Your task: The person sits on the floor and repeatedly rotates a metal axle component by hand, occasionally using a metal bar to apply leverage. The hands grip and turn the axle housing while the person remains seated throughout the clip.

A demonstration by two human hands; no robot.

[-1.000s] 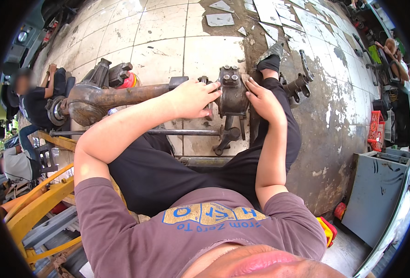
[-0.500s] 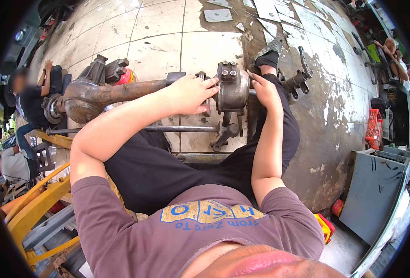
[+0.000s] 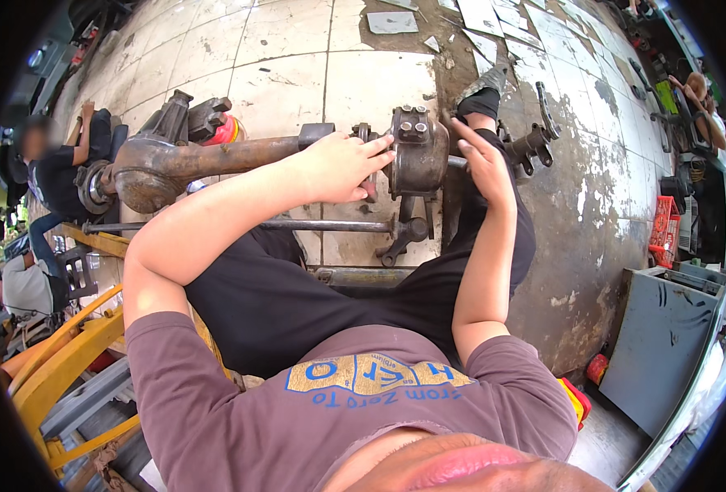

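A rusty vehicle axle lies across the floor in front of me, its bulging differential housing at the left. Toward its right end sits a dark round knuckle housing with bolts on top. My left hand rests at the housing's left side, fingers stretched and their tips touching it. To the right of the housing, my right hand is raised with its fingers extended, apart from the metal and holding nothing. Below runs a thin steel rod joined to a steering arm.
Another metal part with a flange lies beyond my right leg. A grey cabinet and a red crate stand at the right. Yellow metal frames crowd the lower left. Another person sits at the far left; broken tiles lie ahead.
My right hand has moved off the knuckle housing, a little to the right, opening a gap. My left hand stays at the housing's left side. The view has shifted slightly.
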